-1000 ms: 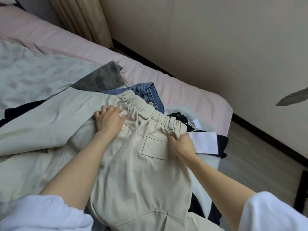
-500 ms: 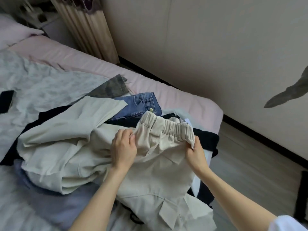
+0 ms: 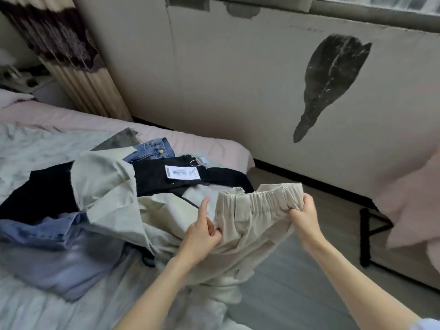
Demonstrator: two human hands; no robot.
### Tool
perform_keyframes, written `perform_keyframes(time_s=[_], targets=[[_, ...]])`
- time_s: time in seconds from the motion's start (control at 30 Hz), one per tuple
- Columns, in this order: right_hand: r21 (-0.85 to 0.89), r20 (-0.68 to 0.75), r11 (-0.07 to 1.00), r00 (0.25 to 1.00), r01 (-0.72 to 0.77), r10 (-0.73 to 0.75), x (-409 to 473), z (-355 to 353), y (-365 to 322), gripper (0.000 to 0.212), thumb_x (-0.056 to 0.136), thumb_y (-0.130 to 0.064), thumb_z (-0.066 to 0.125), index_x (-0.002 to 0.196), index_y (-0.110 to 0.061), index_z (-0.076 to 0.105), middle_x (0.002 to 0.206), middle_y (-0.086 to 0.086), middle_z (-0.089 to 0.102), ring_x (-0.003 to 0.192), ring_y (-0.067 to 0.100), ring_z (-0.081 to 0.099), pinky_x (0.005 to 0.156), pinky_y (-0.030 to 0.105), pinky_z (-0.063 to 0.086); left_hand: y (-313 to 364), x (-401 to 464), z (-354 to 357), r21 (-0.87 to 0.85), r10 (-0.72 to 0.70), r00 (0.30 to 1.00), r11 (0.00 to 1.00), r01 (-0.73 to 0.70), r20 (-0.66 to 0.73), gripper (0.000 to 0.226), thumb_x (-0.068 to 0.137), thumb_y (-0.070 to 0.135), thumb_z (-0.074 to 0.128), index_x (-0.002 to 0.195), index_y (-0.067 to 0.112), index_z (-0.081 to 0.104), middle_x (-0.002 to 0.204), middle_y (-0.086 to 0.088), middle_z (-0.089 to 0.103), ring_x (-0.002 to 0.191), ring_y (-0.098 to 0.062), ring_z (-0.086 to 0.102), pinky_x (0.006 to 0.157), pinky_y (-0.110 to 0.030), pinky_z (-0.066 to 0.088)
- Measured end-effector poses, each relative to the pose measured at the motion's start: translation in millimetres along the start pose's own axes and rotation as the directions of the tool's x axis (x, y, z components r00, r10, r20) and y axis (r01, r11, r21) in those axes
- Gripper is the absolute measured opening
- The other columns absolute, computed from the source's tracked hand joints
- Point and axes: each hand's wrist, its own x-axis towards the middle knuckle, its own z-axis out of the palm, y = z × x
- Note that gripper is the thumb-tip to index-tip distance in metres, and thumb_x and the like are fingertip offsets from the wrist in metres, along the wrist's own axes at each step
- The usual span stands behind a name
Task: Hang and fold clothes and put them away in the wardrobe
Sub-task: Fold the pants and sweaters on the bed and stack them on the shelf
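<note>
I see my right hand (image 3: 303, 216) clamped on one end of the waistband of one pair of cream trousers (image 3: 252, 225); my left hand (image 3: 202, 232) pinches the other end, forefinger straight. The trousers hang over the bed (image 3: 209, 146) edge. Behind lie two denim pieces, one black garment (image 3: 152, 179) with one white tag (image 3: 182, 172).

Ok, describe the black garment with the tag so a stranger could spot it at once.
Start at the bed with its pink sheet and find the clothes pile at its near corner. The black garment lies between the jeans behind it and the cream trousers held in front. It alone carries a white paper tag.
</note>
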Motion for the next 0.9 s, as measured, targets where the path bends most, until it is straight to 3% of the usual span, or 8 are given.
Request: perform_keyframes(time_s=[0.1, 0.27, 0.47, 0.57, 0.63, 0.7, 0.8, 0.9], targets=[[-0.003, -0.082, 0.997, 0.994, 0.079, -0.079, -40, -78, 11, 0.039, 0.077, 0.013, 0.045, 0.105, -0.013, 0.043, 0.100, 0.003, 0.050, 0.089, 0.013, 0.050, 0.075, 0.025, 0.044, 44, -27, 46, 0.195, 0.133, 0.966, 0.965, -0.177, 0.220, 0.100, 0.080, 0.016, 0.051, 0.130, 0.060, -0.023, 0.070, -0.001, 0.058, 0.065, -0.018, 0.054, 0.071, -0.029, 0.045], [-0.017, -0.240, 0.986, 0.956, 0.168, -0.167, -114, -208, 8, 0.026, 0.061, -0.005, 0.046, 0.082, -0.020, 0.047, 0.078, -0.002, 0.048, 0.069, 0.008, 0.044, 0.059, 0.014, 0.039, 123, -76, 115, 0.125, 0.328, 0.855, 0.905, -0.406, 0.401, 0.049, 0.079, 0.008, 0.049, 0.121, 0.032, 0.042, 0.066, 0.005, 0.046, 0.063, -0.019, 0.055, 0.071, -0.039, 0.052], [-0.074, -0.329, 0.967, 0.909, 0.245, -0.256, -171, -322, -19, 0.025, 0.075, 0.018, 0.043, 0.078, -0.005, 0.050, 0.065, -0.001, 0.045, 0.056, -0.001, 0.039, 0.054, 0.018, 0.035, 207, -120, 187, 0.245, 0.669, 0.611, 0.565, -0.788, 0.422, 0.014, 0.080, 0.025, 0.063, 0.090, 0.015, 0.064, 0.139, 0.000, 0.037, 0.133, -0.023, 0.029, 0.094, -0.034, 0.044], [-0.066, -0.431, 0.955, 0.855, 0.288, -0.288, -199, -357, -35, 0.017, 0.074, 0.009, 0.047, 0.076, -0.007, 0.051, 0.064, -0.001, 0.044, 0.053, -0.002, 0.038, 0.049, 0.013, 0.033, 246, -138, 203, 0.221, 0.764, 0.441, 0.381, -0.898, 0.471, 0.016, 0.077, 0.029, 0.050, 0.079, 0.015, 0.058, 0.129, 0.000, 0.057, 0.139, -0.024, 0.028, 0.115, -0.041, 0.017], [-0.040, -0.503, 0.952, 0.817, 0.305, -0.283, -212, -376, -45, 0.014, 0.064, -0.006, 0.046, 0.077, -0.005, 0.051, 0.065, -0.001, 0.044, 0.056, 0.001, 0.038, 0.050, 0.016, 0.033, 267, -147, 206, 0.243, 0.753, 0.454, 0.384, -0.891, 0.477, 0.030, 0.078, 0.037, 0.034, 0.084, 0.013, 0.051, 0.094, 0.001, 0.062, 0.119, -0.021, 0.049, 0.117, -0.043, 0.010], [-0.012, -0.551, 0.951, 0.791, 0.310, -0.265, -227, -397, -56, 0.018, 0.063, -0.008, 0.047, 0.080, -0.001, 0.050, 0.067, 0.002, 0.045, 0.064, 0.009, 0.041, 0.054, 0.023, 0.035, 292, -152, 205, 0.225, 0.785, 0.477, 0.420, -0.879, 0.395, 0.030, 0.079, 0.042, 0.028, 0.083, 0.014, 0.037, 0.068, -0.002, 0.050, 0.085, -0.030, 0.055, 0.102, -0.033, 0.029], [-0.001, -0.504, 0.960, 0.829, 0.282, -0.243, -248, -420, -69, 0.018, 0.065, -0.007, 0.055, 0.083, -0.008, 0.052, 0.072, 0.004, 0.051, 0.072, 0.019, 0.048, 0.062, 0.033, 0.039, 330, -154, 194, 0.232, 0.794, 0.520, 0.467, -0.853, 0.316, 0.018, 0.092, 0.029, 0.041, 0.088, 0.015, 0.030, 0.071, -0.006, 0.055, 0.078, -0.036, 0.053, 0.062, -0.033, 0.031], [-0.035, -0.337, 0.971, 0.912, 0.237, -0.234, -267, -433, -76, 0.043, 0.057, -0.013, 0.061, 0.098, -0.021, 0.053, 0.086, 0.001, 0.060, 0.082, 0.015, 0.057, 0.072, 0.030, 0.046, 360, -158, 179, 0.239, 0.807, 0.502, 0.444, -0.863, 0.313, 0.015, 0.095, 0.024, 0.042, 0.093, 0.013, 0.031, 0.076, -0.003, 0.053, 0.079, -0.036, 0.052, 0.062, -0.036, 0.035]])
